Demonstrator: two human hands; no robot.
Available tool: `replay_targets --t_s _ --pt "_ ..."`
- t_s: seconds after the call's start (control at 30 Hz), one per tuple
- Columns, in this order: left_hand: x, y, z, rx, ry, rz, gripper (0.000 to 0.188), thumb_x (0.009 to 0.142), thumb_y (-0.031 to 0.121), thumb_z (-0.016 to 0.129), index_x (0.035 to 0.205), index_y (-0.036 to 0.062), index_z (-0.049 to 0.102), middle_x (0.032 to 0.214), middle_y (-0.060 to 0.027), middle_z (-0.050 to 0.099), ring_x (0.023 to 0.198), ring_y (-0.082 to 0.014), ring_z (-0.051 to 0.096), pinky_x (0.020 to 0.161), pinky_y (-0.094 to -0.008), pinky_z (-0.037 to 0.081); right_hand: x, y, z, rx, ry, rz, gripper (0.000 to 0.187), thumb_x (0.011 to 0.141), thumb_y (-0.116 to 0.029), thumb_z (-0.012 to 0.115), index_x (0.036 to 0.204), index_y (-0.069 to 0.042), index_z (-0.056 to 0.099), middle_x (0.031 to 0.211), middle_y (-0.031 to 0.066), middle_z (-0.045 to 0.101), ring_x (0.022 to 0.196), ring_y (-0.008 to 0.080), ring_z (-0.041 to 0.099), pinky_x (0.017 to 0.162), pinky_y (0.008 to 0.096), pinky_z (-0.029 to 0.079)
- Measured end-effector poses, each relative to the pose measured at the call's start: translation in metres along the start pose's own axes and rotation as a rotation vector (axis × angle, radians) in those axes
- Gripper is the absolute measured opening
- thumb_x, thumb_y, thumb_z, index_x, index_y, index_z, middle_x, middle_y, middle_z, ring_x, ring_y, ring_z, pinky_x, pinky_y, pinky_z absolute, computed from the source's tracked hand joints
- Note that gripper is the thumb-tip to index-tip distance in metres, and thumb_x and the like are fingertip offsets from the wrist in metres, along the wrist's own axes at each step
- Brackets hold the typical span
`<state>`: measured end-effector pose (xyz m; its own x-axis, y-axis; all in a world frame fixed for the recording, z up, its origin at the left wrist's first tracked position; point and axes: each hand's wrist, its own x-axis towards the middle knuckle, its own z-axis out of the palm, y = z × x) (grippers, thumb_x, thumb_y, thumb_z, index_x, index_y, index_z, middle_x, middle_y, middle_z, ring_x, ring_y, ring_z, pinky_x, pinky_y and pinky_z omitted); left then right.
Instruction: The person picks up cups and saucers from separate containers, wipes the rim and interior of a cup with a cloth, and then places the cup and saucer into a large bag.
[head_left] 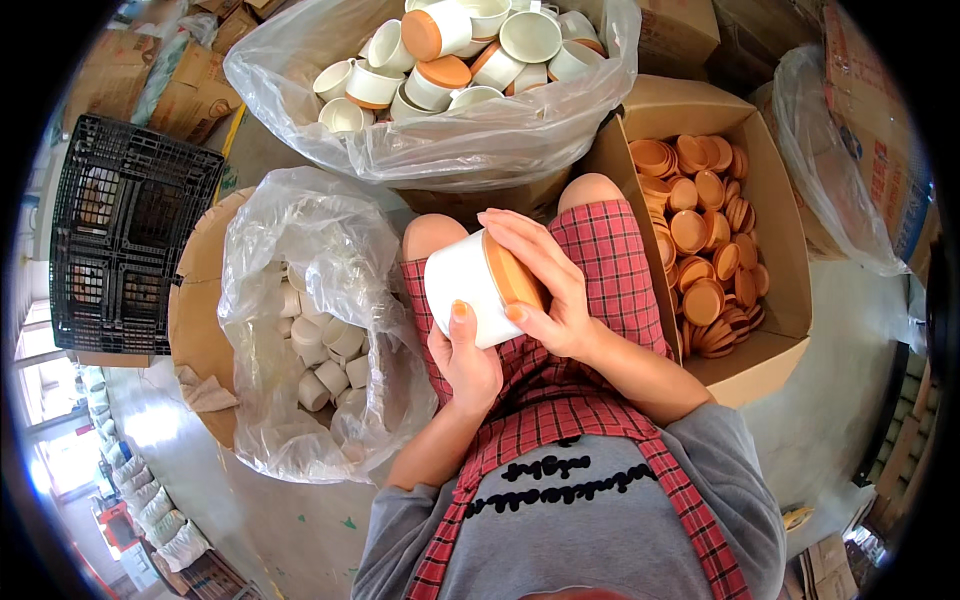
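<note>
Above my lap I hold a white cup (457, 285) tilted on its side, with an orange round cap (509, 268) at its right end. My left hand (466, 362) grips the cup from below, its thumb along the white wall. My right hand (556, 305) is closed over the orange cap, fingers across the top and thumb on its lower edge. To the right, a cardboard box (762, 372) holds a heap of loose orange caps (705, 250). On the left, white cups (330, 350) lie inside a plastic-lined box (255, 400).
A large plastic-lined container (440, 150) in front of my knees is heaped with white mugs (530, 38), several with orange ends. A black plastic crate (125, 235) stands at the far left. Cardboard boxes (195, 90) and a plastic-draped carton (850, 170) stand around the work spot.
</note>
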<state>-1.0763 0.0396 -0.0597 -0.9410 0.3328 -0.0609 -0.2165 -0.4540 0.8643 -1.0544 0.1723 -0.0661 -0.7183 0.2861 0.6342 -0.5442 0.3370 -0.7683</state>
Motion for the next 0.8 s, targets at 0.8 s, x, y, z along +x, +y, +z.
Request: replay_targets --t_s 0.8 --pt "0.036 0.000 -0.012 0.103 -0.066 -0.267 0.040 0.095 0.028 0.050 0.120 -0.0038 0.051 0.113 -0.0100 0.059 0.100 -0.0177 0.058 0.086 -0.0319 0.046 0.012 0.001 -0.044 -0.144 -0.445 0.250 0.095 0.065 -0.022 0.080 0.142 -0.006 0.027 0.143 0.0232 0.030 0.129 0.0364 0.038 0.105 0.0410 0.034"
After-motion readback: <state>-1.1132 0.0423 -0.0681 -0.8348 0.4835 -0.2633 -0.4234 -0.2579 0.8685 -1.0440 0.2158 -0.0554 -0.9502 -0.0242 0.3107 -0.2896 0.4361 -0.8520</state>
